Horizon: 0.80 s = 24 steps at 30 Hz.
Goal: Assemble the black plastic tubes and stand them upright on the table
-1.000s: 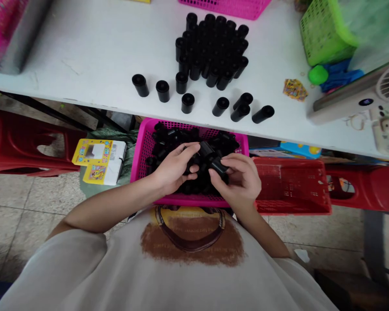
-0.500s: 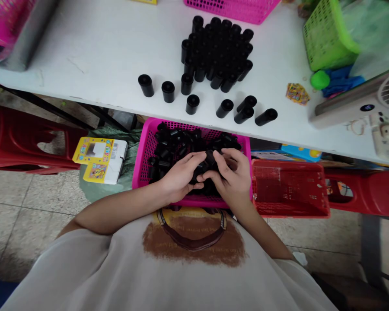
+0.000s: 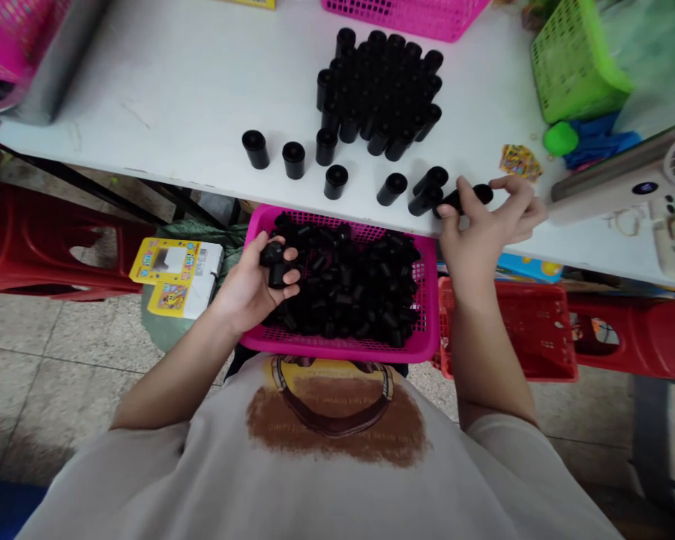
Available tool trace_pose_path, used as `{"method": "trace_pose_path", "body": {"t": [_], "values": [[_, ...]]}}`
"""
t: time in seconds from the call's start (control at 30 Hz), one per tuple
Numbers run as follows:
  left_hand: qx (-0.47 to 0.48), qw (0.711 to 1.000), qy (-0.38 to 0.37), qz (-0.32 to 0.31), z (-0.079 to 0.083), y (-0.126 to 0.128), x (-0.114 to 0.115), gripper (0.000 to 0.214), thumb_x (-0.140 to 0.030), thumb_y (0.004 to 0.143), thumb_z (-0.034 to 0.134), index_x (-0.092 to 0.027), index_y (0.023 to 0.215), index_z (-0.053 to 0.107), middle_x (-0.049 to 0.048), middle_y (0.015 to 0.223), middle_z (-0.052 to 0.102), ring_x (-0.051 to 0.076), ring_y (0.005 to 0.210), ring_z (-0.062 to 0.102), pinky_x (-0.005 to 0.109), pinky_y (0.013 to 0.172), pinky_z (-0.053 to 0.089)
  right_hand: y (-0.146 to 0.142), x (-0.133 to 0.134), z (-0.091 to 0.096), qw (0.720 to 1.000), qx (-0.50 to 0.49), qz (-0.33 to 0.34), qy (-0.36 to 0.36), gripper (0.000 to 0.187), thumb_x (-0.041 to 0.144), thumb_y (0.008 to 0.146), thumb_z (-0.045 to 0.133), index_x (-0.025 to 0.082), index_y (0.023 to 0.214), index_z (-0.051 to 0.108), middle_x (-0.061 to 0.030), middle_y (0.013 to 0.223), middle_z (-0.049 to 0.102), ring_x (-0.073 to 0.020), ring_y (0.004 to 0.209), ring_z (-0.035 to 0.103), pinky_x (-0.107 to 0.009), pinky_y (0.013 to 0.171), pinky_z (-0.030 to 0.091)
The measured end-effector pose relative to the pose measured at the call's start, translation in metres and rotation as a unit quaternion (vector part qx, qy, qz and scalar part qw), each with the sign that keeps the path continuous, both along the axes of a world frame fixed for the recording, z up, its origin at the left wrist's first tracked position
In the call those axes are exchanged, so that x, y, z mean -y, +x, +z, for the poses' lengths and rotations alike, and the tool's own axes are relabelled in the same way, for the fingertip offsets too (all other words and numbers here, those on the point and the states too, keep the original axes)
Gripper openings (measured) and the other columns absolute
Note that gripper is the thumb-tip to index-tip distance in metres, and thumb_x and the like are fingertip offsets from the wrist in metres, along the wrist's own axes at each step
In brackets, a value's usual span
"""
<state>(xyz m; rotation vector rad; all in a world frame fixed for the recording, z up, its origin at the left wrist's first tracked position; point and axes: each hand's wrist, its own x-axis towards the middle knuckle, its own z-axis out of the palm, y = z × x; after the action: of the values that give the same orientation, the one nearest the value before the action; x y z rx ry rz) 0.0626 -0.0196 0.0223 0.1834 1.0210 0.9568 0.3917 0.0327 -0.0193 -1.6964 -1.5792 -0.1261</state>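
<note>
My left hand [image 3: 247, 289] is curled, palm up, around a couple of small black plastic pieces [image 3: 277, 274] at the left side of a pink basket [image 3: 337, 350]. The basket holds many loose small black parts [image 3: 343, 277]. At the table's front edge, my right hand [image 3: 487, 225] has its thumb and index finger on either side of a short black cylinder [image 3: 451, 202], which it partly hides. Its other fingers reach past a neighbouring black cylinder [image 3: 483, 194]. Several more black cylinders [image 3: 336, 182] stand in a loose row to the left.
A dense group of upright black cylinders [image 3: 379, 94] stands behind the row. A fan [image 3: 607, 169] and a green basket [image 3: 577, 71] are at right. A red crate [image 3: 532, 330] is below the table; a yellow-and-white carton [image 3: 183, 274] lies left of the pink basket.
My hands have parted from over the basket. The left moved left with small black pieces in it; the right moved up and right to the cylinders at the table edge.
</note>
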Motion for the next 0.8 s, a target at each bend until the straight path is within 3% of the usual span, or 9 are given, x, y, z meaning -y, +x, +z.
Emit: {"method": "trace_pose_path", "body": {"t": [0.13, 0.2, 0.27, 0.33, 0.4, 0.47, 0.57, 0.67, 0.8], "values": [[0.014, 1.000, 0.021, 0.013, -0.001, -0.014, 0.005, 0.035, -0.050, 0.088, 0.076, -0.023, 0.084, 0.054, -0.0051, 0.078, 0.060, 0.009, 0.052, 0.053, 0.024, 0.048, 0.047, -0.018, 0.016, 0.002, 0.997, -0.004, 0.050, 0.064, 0.038, 0.044, 0.099, 0.069, 0.025, 0.131, 0.077, -0.0185, 0.129, 0.062, -0.0418, 0.128, 0.052, -0.065, 0.116, 0.032], [0.014, 0.998, 0.058, 0.015, -0.002, -0.016, 0.006, 0.035, -0.047, 0.084, 0.079, -0.022, 0.082, 0.054, -0.0043, 0.082, 0.062, 0.011, 0.056, 0.058, 0.025, 0.051, 0.049, -0.032, 0.028, 0.001, 0.988, -0.004, 0.154, -0.019, 0.029, 0.039, 0.101, 0.063, 0.026, 0.122, 0.078, -0.0111, 0.102, 0.068, -0.0332, 0.107, 0.066, -0.057, 0.109, 0.047], [0.001, 0.996, 0.092, 0.008, -0.002, -0.014, 0.006, 0.036, -0.046, 0.082, 0.081, -0.023, 0.082, 0.053, -0.0048, 0.082, 0.063, 0.011, 0.057, 0.059, 0.026, 0.051, 0.049, -0.047, 0.033, -0.008, 0.955, 0.005, 0.245, -0.168, 0.030, 0.034, 0.097, 0.068, 0.024, 0.124, 0.076, -0.0065, 0.089, 0.069, -0.0285, 0.090, 0.070, -0.050, 0.098, 0.057], [-0.021, 0.994, 0.111, -0.002, -0.002, -0.008, 0.006, 0.038, -0.049, 0.085, 0.081, -0.024, 0.084, 0.053, -0.0051, 0.083, 0.063, 0.011, 0.056, 0.059, 0.025, 0.050, 0.048, -0.058, 0.030, -0.022, 0.919, 0.029, 0.279, -0.276, 0.043, 0.028, 0.088, 0.076, 0.017, 0.129, 0.074, -0.0109, 0.099, 0.073, -0.0303, 0.094, 0.072, -0.048, 0.096, 0.061], [-0.031, 0.992, 0.123, -0.014, -0.002, 0.000, 0.009, 0.041, -0.055, 0.086, 0.082, -0.024, 0.088, 0.054, -0.0044, 0.087, 0.066, 0.010, 0.055, 0.059, 0.024, 0.050, 0.047, -0.064, 0.023, -0.033, 0.902, 0.053, 0.291, -0.316, 0.041, 0.022, 0.081, 0.080, 0.011, 0.120, 0.077, -0.0177, 0.112, 0.074, -0.0342, 0.106, 0.073, -0.051, 0.103, 0.060], [-0.024, 0.989, 0.144, -0.025, -0.004, 0.008, 0.014, 0.047, -0.059, 0.082, 0.086, -0.025, 0.095, 0.057, -0.0028, 0.095, 0.070, 0.010, 0.057, 0.061, 0.024, 0.051, 0.049, -0.066, 0.019, -0.036, 0.899, 0.044, 0.308, -0.309, 0.030, 0.019, 0.080, 0.079, 0.013, 0.109, 0.079, -0.0184, 0.118, 0.075, -0.0360, 0.114, 0.072, -0.055, 0.110, 0.056], [-0.006, 0.981, 0.188, -0.040, -0.013, 0.018, 0.025, 0.054, -0.060, 0.075, 0.092, -0.025, 0.101, 0.060, -0.0024, 0.096, 0.070, 0.012, 0.064, 0.065, 0.025, 0.056, 0.053, -0.068, 0.030, -0.018, 0.905, -0.046, 0.346, -0.244, 0.030, 0.022, 0.084, 0.075, 0.021, 0.114, 0.078, -0.0114, 0.122, 0.077, -0.0328, 0.118, 0.072, -0.055, 0.111, 0.056], [0.003, 0.972, 0.226, -0.068, -0.023, 0.025, 0.032, 0.050, -0.059, 0.080, 0.089, -0.024, 0.104, 0.064, -0.0037, 0.082, 0.065, 0.011, 0.066, 0.064, 0.022, 0.059, 0.053, -0.076, 0.055, 0.013, 0.900, -0.143, 0.371, -0.180, 0.033, 0.022, 0.084, 0.071, 0.024, 0.116, 0.075, -0.0066, 0.110, 0.076, -0.0234, 0.097, 0.074, -0.038, 0.086, 0.065], [-0.014, 0.964, 0.250, -0.092, -0.028, 0.028, 0.034, 0.046, -0.055, 0.083, 0.089, -0.023, 0.109, 0.068, -0.0032, 0.079, 0.064, 0.010, 0.067, 0.062, 0.020, 0.061, 0.052, -0.090, 0.080, 0.037, 0.913, -0.144, 0.359, -0.127, 0.032, 0.019, 0.078, 0.071, 0.024, 0.110, 0.075, -0.0067, 0.103, 0.061, -0.0194, 0.086, 0.067, -0.025, 0.054, 0.057]]}}
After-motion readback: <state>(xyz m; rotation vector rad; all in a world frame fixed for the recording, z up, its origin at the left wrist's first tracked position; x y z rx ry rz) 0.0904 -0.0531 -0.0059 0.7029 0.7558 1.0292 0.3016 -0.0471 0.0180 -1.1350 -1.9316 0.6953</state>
